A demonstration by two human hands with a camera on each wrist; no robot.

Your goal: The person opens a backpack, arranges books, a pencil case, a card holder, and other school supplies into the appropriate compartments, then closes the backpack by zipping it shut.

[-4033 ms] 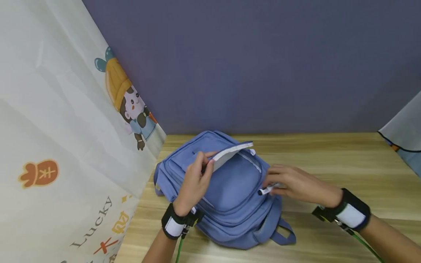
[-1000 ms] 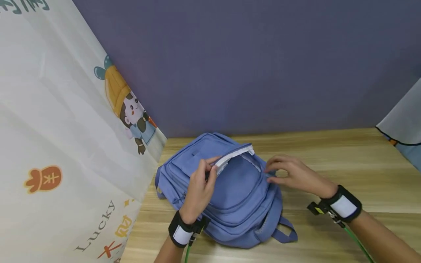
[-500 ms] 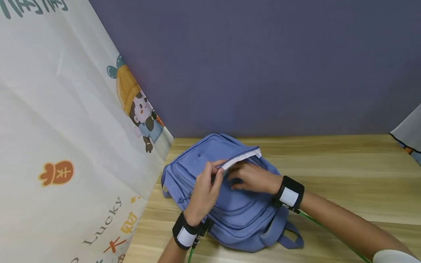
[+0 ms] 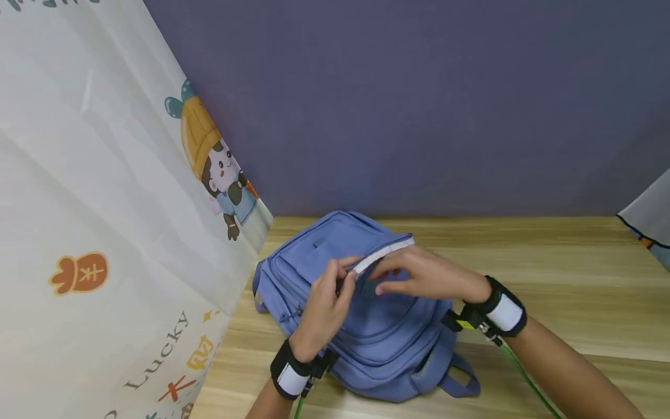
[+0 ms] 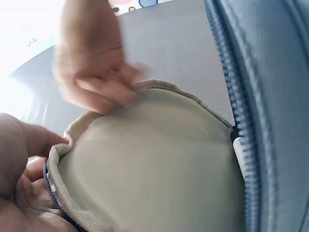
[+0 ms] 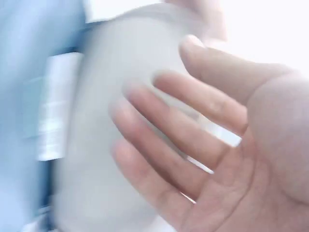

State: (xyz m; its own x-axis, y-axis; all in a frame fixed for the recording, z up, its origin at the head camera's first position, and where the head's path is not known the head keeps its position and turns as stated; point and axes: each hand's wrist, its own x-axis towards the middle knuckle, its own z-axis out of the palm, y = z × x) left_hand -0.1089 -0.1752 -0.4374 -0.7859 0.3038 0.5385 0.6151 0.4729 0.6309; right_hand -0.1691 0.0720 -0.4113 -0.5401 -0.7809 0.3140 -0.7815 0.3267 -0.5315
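Note:
A blue backpack (image 4: 387,355) lies on the wooden table with its front pocket unzipped. My left hand (image 4: 324,305) pinches the edge of the pocket flap (image 4: 384,251) and holds it raised. The flap's pale lining (image 5: 154,159) fills much of the left wrist view. Over the pocket opening, under the flap's right end, is my right hand (image 4: 431,273). Its fingers (image 6: 176,130) are spread and slightly bent, with nothing in them. A white object (image 5: 240,155) shows partly behind the zipper edge inside the pocket; in the right wrist view it is blurred.
A white printed curtain (image 4: 104,192) hangs along the left side of the table. Behind the table stands a dark blue-grey panel (image 4: 398,105). Grey cloth (image 4: 651,212) hangs at the far right. A backpack strap (image 4: 460,378) lies loose at the front.
Four seconds ago my right hand held a white marker with a black end; now it holds nothing. It reached into the pocket, then drew back rightward. My left hand keeps pinching the flap.

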